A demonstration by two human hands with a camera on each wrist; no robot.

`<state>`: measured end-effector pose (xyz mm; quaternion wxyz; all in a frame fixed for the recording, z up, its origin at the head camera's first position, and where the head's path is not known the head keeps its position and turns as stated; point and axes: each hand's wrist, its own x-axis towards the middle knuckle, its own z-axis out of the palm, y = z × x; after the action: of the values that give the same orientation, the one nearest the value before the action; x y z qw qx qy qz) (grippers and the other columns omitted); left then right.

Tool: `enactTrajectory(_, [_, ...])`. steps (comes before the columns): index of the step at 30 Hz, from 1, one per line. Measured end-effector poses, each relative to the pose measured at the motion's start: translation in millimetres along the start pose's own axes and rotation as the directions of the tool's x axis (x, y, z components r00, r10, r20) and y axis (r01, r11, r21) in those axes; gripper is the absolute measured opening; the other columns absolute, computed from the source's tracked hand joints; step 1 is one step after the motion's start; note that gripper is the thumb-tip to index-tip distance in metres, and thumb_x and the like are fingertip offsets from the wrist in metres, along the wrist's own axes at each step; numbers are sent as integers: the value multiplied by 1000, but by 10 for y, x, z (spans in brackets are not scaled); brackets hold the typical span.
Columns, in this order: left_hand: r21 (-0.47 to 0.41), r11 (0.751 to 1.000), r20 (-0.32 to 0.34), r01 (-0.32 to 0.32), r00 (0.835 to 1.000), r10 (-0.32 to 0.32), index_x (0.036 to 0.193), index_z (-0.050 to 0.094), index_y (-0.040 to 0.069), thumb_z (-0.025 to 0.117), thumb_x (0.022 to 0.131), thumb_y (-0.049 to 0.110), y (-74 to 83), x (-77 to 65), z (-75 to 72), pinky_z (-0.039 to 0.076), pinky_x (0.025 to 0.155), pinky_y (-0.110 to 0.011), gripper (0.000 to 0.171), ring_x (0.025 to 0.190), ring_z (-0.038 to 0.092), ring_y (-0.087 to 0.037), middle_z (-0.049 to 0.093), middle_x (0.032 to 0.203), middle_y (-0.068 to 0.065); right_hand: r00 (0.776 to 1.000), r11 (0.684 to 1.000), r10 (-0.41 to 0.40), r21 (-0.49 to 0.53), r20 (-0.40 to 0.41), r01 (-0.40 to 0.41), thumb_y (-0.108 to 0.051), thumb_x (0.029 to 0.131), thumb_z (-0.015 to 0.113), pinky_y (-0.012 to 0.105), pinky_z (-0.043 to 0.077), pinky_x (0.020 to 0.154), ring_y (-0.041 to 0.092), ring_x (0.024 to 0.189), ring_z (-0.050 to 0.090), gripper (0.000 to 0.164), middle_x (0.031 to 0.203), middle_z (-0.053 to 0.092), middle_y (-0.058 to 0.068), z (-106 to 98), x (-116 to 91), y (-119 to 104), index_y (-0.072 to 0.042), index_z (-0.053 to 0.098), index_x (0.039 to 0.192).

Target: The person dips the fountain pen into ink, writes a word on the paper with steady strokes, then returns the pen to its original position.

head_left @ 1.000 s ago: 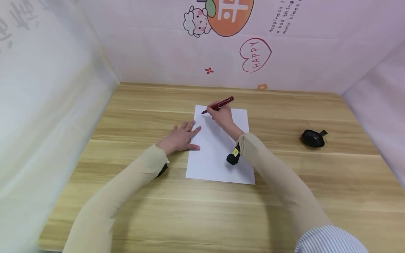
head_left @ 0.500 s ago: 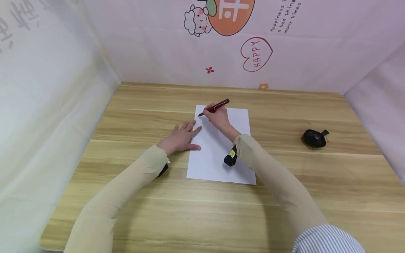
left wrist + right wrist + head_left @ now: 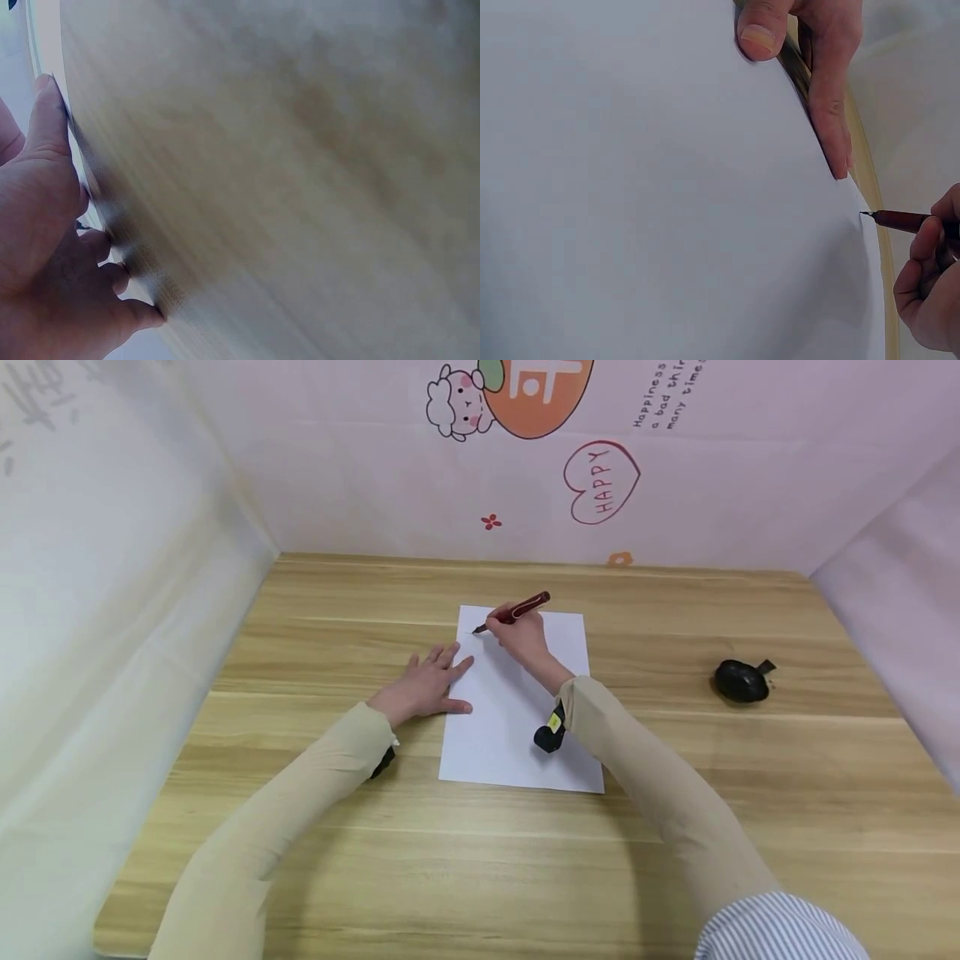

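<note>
A sheet of white paper [image 3: 491,752] lies on the wooden table. My right hand [image 3: 527,639] pinches a dark red fountain pen [image 3: 534,602] near the sheet's upper left corner. In the right wrist view the pen's nib [image 3: 867,214] meets the paper, and a faint short line shows beside it in the head view. My left hand [image 3: 426,687] rests flat with fingers spread across the sheet's left edge. The left wrist view shows that hand [image 3: 45,217] from the side, thumb and fingertips down on paper and table.
A black rounded object [image 3: 741,681] with a small tab sits on the table [image 3: 360,860] to the right. Pale cloth walls [image 3: 360,485] with printed cartoons and lettering enclose the table at the back and sides. A black wrist camera [image 3: 550,739] hangs over the paper below my right sleeve.
The pen tip first moved slightly left and toward me, then a little right again. A faint short line is now visible by the nib. My left hand stays in place.
</note>
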<state>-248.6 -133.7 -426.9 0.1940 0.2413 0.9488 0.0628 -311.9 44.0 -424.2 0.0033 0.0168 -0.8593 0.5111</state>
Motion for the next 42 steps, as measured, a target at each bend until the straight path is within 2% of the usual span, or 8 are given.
enactTrajectory(12, [-11, 1000, -2, -2, 1000, 2, 152, 11, 20, 51, 87, 59, 2, -5, 1, 11, 112, -64, 85, 146, 1, -38, -3, 159, -13, 1000, 1000, 6, 1, -10, -6, -17, 87, 60, 18, 43, 53, 8, 56, 53, 18, 83, 65, 10, -92, -4, 42, -5, 68, 99])
enactTrajectory(28, [-21, 1000, -7, 4, 1000, -5, 152, 11, 20, 52, 87, 59, 5, 3, 10, 10, 113, -64, 86, 146, -1, -37, -3, 159, -13, 999, 1000, 21, 19, -42, -20, -14, 86, 60, 18, 42, 51, 9, 55, 53, 17, 71, 60, 4, -217, -17, 108, -5, 68, 97])
enactTrajectory(36, [-27, 1000, -11, 0, 1000, -1, 152, 11, 20, 52, 87, 59, 3, 2, 19, 9, 113, -63, 86, 146, -1, -37, -3, 159, -13, 997, 994, 68, 83, -48, -64, -14, 85, 60, 19, 42, 52, 8, 55, 52, 16, 71, 60, 1, -278, -44, 134, -4, 67, 97])
enactTrajectory(42, [-29, 1000, -12, 0, 1000, 0, 152, 11, 20, 52, 87, 58, -2, 4, 27, 10, 112, -64, 86, 146, 0, -39, -3, 159, -14, 996, 996, 75, 49, -47, -72, -15, 86, 60, 19, 42, 53, 8, 56, 52, 17, 73, 61, 2, -333, -52, 152, -5, 67, 98])
